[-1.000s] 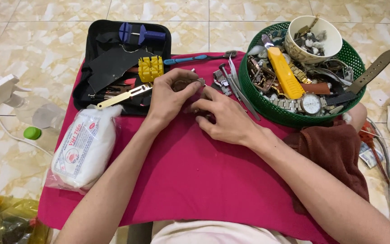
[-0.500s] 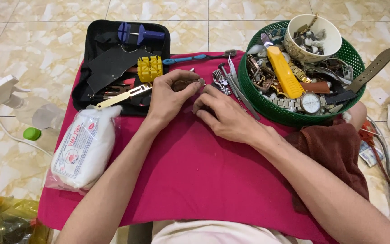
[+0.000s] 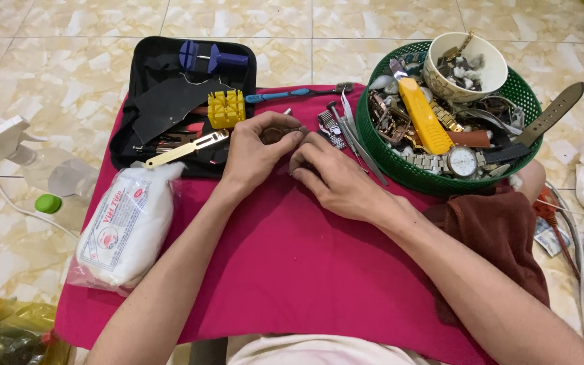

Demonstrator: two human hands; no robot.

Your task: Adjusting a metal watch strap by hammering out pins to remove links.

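While a small dark watch part is pinched in the curled left hand, it is best steadied by the right hand, fingers bent and pressed just beside it.

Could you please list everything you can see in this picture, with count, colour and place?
cloth: one, magenta, centre
tool case: one, black, open, upper left
block: one, yellow, in the case
basket: one, green, upper right
cup: one, cream, in the basket
watch: one, white dial, in the basket
bag: one, white, left
spray bottle: one, white, on the floor, left
towel: one, brown, right
left hand: holds a small dark piece
right hand: fingertips beside the piece
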